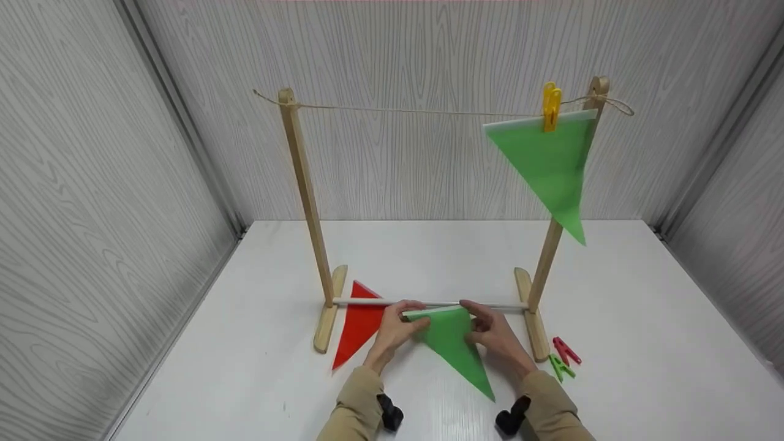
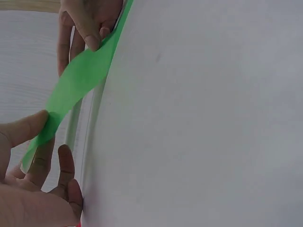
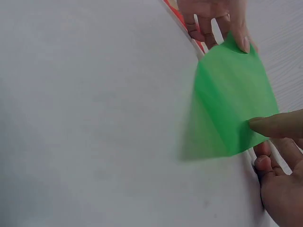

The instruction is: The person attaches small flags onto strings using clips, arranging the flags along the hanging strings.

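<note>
Both hands low at the near middle of the desk (image 1: 612, 294), each pinching a top corner of the green flag (image 1: 453, 343): left hand (image 1: 398, 327) with thumb and fingers closed on the left corner, right hand (image 1: 493, 331) closed likewise on the right corner. Flag held just in front of the rack's bottom rod (image 1: 367, 301), its short white-edged top running left to right along that rod, between the two hands. Long axis running from that top edge toward the person, tip aimed near and slightly right, ending between the two sleeves (image 1: 355, 410). Seen from the left wrist, green flag (image 2: 75, 82) edge-on, thumb of the left hand (image 2: 28, 189) pressed on it, right hand (image 2: 85, 23) gripping the far end. Seen from the right wrist, green flag (image 3: 232, 113) lifted a little off the desk, thumb of the right hand (image 3: 279, 165) on its near corner, left hand (image 3: 213, 21) at the far corner. Red flag (image 1: 358, 324) flat on the desk just left of the left hand, partly under the rod. Wooden rack (image 1: 303, 196) upright behind, string (image 1: 416, 112) across its top, second green flag (image 1: 551, 165) hanging tip-down from a yellow peg (image 1: 551, 105) near the right post. Red peg (image 1: 566, 350) and green peg (image 1: 560, 367) lying by the right foot, right of the right hand.
</note>
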A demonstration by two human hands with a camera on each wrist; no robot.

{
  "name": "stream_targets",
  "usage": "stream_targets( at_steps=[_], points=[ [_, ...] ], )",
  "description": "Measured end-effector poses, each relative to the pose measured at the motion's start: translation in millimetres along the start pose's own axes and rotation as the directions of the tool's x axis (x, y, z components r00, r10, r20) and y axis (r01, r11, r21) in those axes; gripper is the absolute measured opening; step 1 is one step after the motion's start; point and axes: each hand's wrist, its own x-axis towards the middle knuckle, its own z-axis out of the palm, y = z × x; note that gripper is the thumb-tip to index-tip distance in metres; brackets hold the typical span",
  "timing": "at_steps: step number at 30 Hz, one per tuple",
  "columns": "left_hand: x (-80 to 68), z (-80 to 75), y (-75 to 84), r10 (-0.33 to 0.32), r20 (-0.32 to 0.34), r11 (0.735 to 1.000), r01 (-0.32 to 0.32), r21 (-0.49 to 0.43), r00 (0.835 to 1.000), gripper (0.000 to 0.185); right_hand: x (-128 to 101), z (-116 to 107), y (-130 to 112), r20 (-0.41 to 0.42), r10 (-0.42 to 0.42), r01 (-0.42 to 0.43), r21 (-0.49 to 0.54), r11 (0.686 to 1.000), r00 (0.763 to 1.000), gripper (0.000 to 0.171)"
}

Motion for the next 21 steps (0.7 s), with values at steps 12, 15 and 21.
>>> stream_targets(
  at_steps=[12, 15, 21],
  points=[
    [4.4, 1.5, 2.9, -0.086, -0.060, 0.990, 0.078, -0.121, 0.994, 0.034, 2, -1, -4, -0.048, 0.082, -0.077, 0.092, 0.993, 0.995, 0.066],
    [4.5, 1.2, 3.9, -0.109, -0.080, 0.986, 0.098, -0.138, 0.991, 0.030, 3, -1, -7, -0.051, 0.100, -0.091, 0.152, 0.984, 0.994, 0.063],
    [6.4, -0.3, 6.8, -0.119, -0.091, 0.973, 0.098, -0.208, 0.989, 0.031, 7, -2, -16, -0.121, 0.114, -0.080, 0.251, 0.965, 0.986, 0.056]
  ],
)
